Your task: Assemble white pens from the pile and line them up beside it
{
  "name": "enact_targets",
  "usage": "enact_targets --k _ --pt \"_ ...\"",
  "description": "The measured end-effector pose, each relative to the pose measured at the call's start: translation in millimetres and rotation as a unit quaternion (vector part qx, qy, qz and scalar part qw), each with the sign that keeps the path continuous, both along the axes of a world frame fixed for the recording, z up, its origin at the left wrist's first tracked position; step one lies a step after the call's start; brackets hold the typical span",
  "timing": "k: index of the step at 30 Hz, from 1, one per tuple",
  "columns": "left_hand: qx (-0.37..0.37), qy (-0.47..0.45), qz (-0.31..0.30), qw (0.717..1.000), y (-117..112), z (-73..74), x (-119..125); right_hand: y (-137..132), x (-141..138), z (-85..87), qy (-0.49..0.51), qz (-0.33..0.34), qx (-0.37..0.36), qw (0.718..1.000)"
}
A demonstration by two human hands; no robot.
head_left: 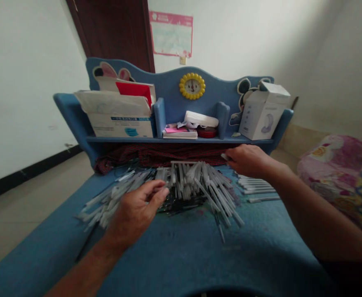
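A big loose pile of thin white pens or tubes [187, 185] lies across the blue desk top [181, 247]. My left hand [137, 210] hovers palm down over the pile's left part, fingers bent and pinched on the pile's edge; whether it grips one I cannot tell. My right hand [245, 160] reaches to the pile's far right end under the shelf, fingers curled, with a white tip showing at the fingertips. A neat row of a few white pens [257, 189] lies to the right of the pile, beside my right forearm.
A blue shelf unit [181, 140] stands at the desk's back, with a yellow clock [192, 86], a mask box [121, 121], stacked papers [181, 131] and a white carton [263, 111]. Red checked cloth [162, 156] lies under the shelf. A floral cushion [342, 173] sits at right.
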State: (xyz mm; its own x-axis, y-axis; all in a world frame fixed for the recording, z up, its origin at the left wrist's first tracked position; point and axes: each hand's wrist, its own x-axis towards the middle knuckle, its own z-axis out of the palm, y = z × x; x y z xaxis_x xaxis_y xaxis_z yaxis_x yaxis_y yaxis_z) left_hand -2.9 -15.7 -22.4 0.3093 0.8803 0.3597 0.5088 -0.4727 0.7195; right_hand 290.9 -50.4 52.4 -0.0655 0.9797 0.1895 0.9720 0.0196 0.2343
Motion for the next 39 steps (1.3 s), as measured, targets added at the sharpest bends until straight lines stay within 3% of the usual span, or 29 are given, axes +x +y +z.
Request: enact_targets --k 2,5,8,18,23,26,30,36,39 --pt "0.009 0.001 0.007 1.000 1 0.5 0 1 26 -16.5 -0.081 -0.085 -0.089 0.989" --pt "0.018 0.009 0.008 1.000 0 1.8 1 -1 52 -43.4 -0.099 -0.099 -0.131 0.981" --pt "0.027 0.013 0.006 1.000 0 2.5 2 -3 64 -59.8 -0.103 -0.095 -0.143 0.980" --pt "0.062 0.040 0.051 0.996 6 9.1 -5 6 81 -84.6 -0.104 -0.065 -0.129 0.984" --pt "0.060 0.071 0.061 0.994 10 10.3 -13 -2 84 -90.6 -0.081 -0.025 -0.081 0.993" --pt "0.040 0.101 0.043 0.993 11 9.1 -16 -4 63 -82.1 -0.074 -0.022 -0.068 0.995" --pt "0.024 0.154 0.001 0.988 11 7.1 -17 -5 6 -62.6 -0.074 -0.016 -0.098 0.992" --pt "0.019 0.203 -0.038 0.978 8 5.9 -14 -16 -83 -45.0 -0.006 0.186 -0.102 0.977" --pt "0.021 0.202 -0.033 0.979 9 5.7 -14 -16 -112 -47.4 0.000 0.230 -0.136 0.964"
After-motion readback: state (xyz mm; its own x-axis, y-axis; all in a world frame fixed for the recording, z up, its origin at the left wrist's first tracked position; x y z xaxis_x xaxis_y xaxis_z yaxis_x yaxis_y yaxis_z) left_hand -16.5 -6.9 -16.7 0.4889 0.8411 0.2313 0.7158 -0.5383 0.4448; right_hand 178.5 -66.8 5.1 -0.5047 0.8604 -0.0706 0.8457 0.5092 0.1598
